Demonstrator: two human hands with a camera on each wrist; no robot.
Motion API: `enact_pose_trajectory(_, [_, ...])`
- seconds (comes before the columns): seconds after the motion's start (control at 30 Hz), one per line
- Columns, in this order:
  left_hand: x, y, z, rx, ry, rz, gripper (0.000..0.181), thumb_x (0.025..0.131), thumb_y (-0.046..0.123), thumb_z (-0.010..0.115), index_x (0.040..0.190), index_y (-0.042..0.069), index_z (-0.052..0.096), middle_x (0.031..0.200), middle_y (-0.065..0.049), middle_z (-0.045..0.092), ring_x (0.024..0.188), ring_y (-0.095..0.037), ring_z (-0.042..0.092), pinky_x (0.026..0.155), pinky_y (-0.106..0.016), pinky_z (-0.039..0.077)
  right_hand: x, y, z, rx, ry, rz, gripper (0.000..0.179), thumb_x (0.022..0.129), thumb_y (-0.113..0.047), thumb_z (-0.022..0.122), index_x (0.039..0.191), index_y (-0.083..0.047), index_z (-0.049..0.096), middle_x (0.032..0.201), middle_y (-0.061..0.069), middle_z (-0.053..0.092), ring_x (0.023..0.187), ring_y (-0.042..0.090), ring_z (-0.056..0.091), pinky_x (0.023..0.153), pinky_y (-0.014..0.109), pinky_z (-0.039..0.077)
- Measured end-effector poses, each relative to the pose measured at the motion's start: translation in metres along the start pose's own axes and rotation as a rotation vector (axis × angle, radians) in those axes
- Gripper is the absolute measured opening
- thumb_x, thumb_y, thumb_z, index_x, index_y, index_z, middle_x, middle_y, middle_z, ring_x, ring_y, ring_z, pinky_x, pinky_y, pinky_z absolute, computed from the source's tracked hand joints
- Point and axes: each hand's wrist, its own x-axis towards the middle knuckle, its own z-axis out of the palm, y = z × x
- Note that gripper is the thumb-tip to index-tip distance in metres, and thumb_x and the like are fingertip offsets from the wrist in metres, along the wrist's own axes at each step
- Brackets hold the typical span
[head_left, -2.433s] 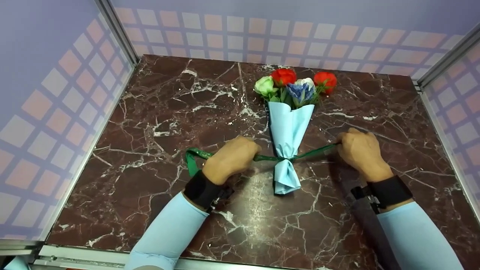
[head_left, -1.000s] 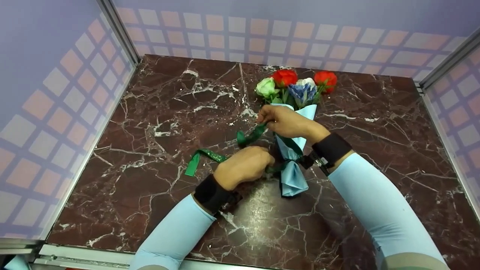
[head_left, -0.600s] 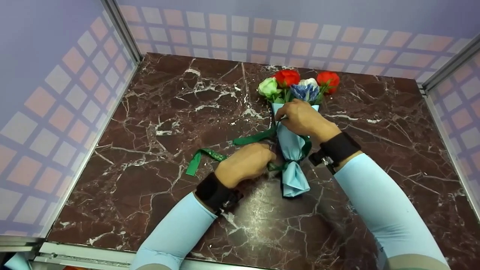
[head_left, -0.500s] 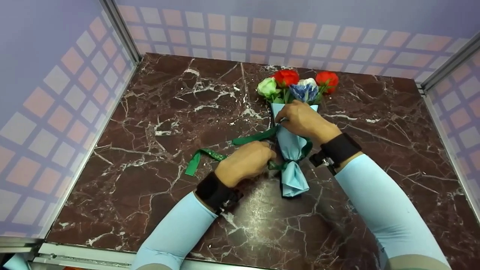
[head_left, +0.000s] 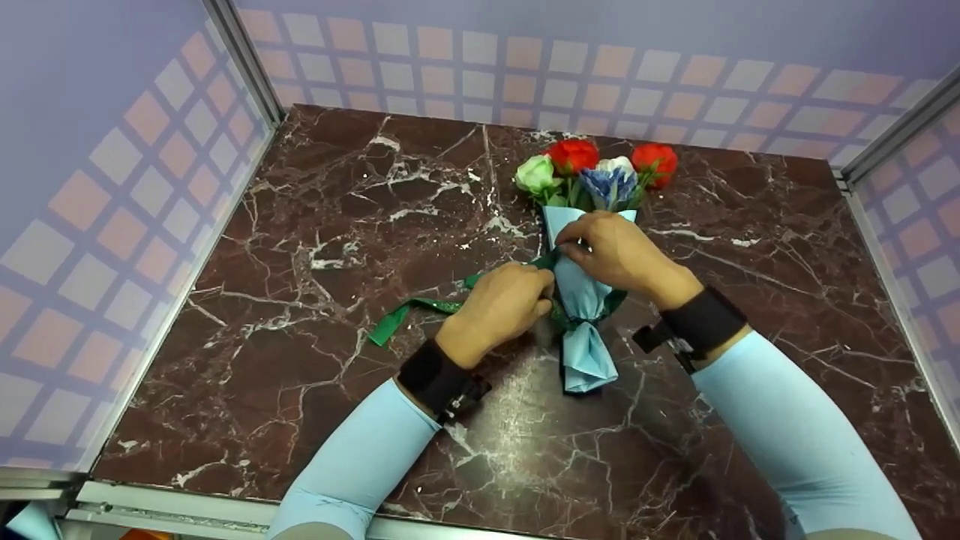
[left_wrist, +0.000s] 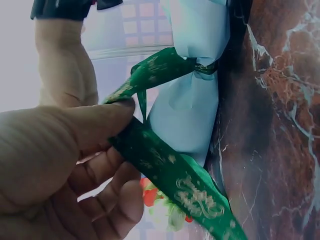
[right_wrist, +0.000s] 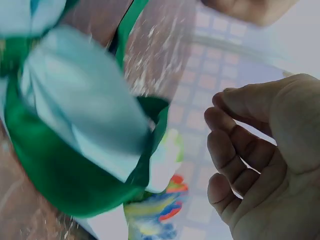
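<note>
A bouquet wrapped in light blue paper (head_left: 589, 366) lies on the marble-look tabletop, with red, pale green, white and blue flowers (head_left: 609, 186) pointing away. Green ribbon (head_left: 391, 322) is tied round the paper's narrow waist. Beside that waist, on the left, my left hand (head_left: 502, 300) pinches the ribbon; in the left wrist view its thumb presses on a printed green ribbon (left_wrist: 192, 192). My right hand (head_left: 626, 251) is over the upper wrap, fingers loosely bent. In the right wrist view, that hand (right_wrist: 272, 145) holds nothing, and a ribbon loop (right_wrist: 65, 175) crosses the paper beside it.
Purple panels with pink and white squares (head_left: 517, 64) stand behind and at both sides of the tabletop (head_left: 360, 225). A metal rail (head_left: 180, 510) runs along the front edge. Both wrists carry black camera straps (head_left: 705, 319).
My right hand has come from the far right to above the wrap, carrying its ribbon tail leftward across the bouquet, and has let it go. The left hand has moved slightly farther up.
</note>
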Motion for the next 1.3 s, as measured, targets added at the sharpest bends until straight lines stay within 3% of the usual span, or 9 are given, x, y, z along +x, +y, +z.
enact_pose_trajectory(0.13, [0.003, 0.000, -0.003, -0.067, -0.007, -0.060, 0.013, 0.099, 0.025, 0.074, 0.099, 0.012, 0.072, 0.097, -0.004, 0.076, 0.095, -0.028, 0.073, 0.084, -0.044, 0.060, -0.016, -0.015, 0.003, 0.134, -0.021, 0.058, 0.019, 0.106, -0.025, 0.066, 0.111, -0.014, 0.080, 0.092, 0.006, 0.075, 0.076, 0.021, 0.064, 0.072, 0.038, 0.050])
enact_pose_trajectory(0.27, [0.009, -0.003, -0.009, -0.178, -0.077, -0.080, 0.012, 0.102, 0.024, 0.071, 0.104, 0.011, 0.072, 0.099, -0.006, 0.076, 0.091, -0.028, 0.073, 0.081, -0.045, 0.061, -0.028, -0.026, 0.008, 0.228, -0.113, 0.125, 0.033, 0.100, -0.039, 0.073, 0.124, -0.016, 0.072, 0.101, 0.004, 0.078, 0.084, 0.019, 0.071, 0.073, 0.037, 0.054])
enact_pose_trajectory(0.4, [0.013, -0.007, -0.016, -0.307, -0.157, -0.085, 0.014, 0.102, 0.020, 0.070, 0.114, 0.014, 0.068, 0.104, -0.005, 0.074, 0.092, -0.026, 0.070, 0.082, -0.043, 0.057, -0.032, -0.030, 0.012, 0.296, -0.159, 0.192, 0.057, 0.093, -0.032, 0.083, 0.141, -0.015, 0.059, 0.103, 0.006, 0.079, 0.087, 0.021, 0.074, 0.073, 0.038, 0.056])
enact_pose_trajectory(0.5, [0.011, -0.010, -0.019, -0.367, -0.203, -0.075, 0.025, 0.099, 0.016, 0.073, 0.120, 0.014, 0.061, 0.108, -0.006, 0.071, 0.095, -0.026, 0.067, 0.084, -0.042, 0.055, -0.035, -0.029, 0.013, 0.324, -0.159, 0.219, 0.054, 0.094, -0.019, 0.080, 0.143, -0.014, 0.057, 0.092, 0.006, 0.076, 0.076, 0.019, 0.069, 0.067, 0.034, 0.052])
enact_pose_trajectory(0.6, [0.009, -0.013, -0.018, -0.387, -0.213, -0.073, 0.031, 0.096, 0.010, 0.074, 0.122, 0.014, 0.057, 0.108, -0.008, 0.069, 0.095, -0.027, 0.066, 0.083, -0.042, 0.055, -0.038, -0.027, 0.014, 0.318, -0.151, 0.226, 0.044, 0.095, -0.013, 0.073, 0.137, -0.013, 0.063, 0.086, 0.004, 0.072, 0.068, 0.016, 0.063, 0.062, 0.031, 0.047])
enact_pose_trajectory(0.73, [0.010, -0.016, -0.013, -0.421, -0.194, -0.095, 0.032, 0.093, 0.005, 0.072, 0.120, 0.013, 0.057, 0.108, -0.008, 0.071, 0.094, -0.027, 0.067, 0.083, -0.040, 0.056, -0.041, -0.025, 0.017, 0.268, -0.141, 0.213, 0.032, 0.096, -0.017, 0.073, 0.127, -0.011, 0.072, 0.080, 0.002, 0.069, 0.063, 0.014, 0.057, 0.060, 0.030, 0.044])
enact_pose_trajectory(0.9, [0.022, -0.023, -0.008, -0.524, -0.152, -0.150, 0.027, 0.097, 0.001, 0.063, 0.120, 0.013, 0.060, 0.119, -0.008, 0.070, 0.106, -0.025, 0.066, 0.092, -0.040, 0.054, -0.042, -0.027, 0.019, 0.200, -0.089, 0.209, 0.010, 0.099, -0.022, 0.075, 0.093, -0.014, 0.075, 0.068, -0.003, 0.057, 0.058, 0.013, 0.049, 0.059, 0.030, 0.039])
enact_pose_trajectory(1.07, [0.046, -0.033, -0.001, -0.449, -0.081, -0.273, 0.027, 0.102, 0.007, 0.058, 0.127, 0.013, 0.066, 0.120, -0.008, 0.068, 0.109, -0.024, 0.063, 0.096, -0.039, 0.053, -0.042, -0.026, 0.017, 0.165, -0.047, 0.196, 0.034, 0.100, -0.025, 0.074, 0.072, -0.018, 0.055, 0.062, -0.007, 0.040, 0.056, 0.013, 0.040, 0.059, 0.031, 0.033])
enact_pose_trajectory(1.3, [0.078, -0.039, 0.014, -0.271, -0.181, -0.330, 0.045, 0.100, 0.040, 0.072, 0.135, 0.012, 0.065, 0.133, -0.009, 0.067, 0.125, -0.028, 0.062, 0.107, -0.041, 0.050, -0.041, -0.025, 0.018, 0.177, -0.059, 0.186, 0.029, 0.100, -0.026, 0.074, 0.075, -0.017, 0.062, 0.063, -0.006, 0.047, 0.056, 0.013, 0.045, 0.059, 0.031, 0.036])
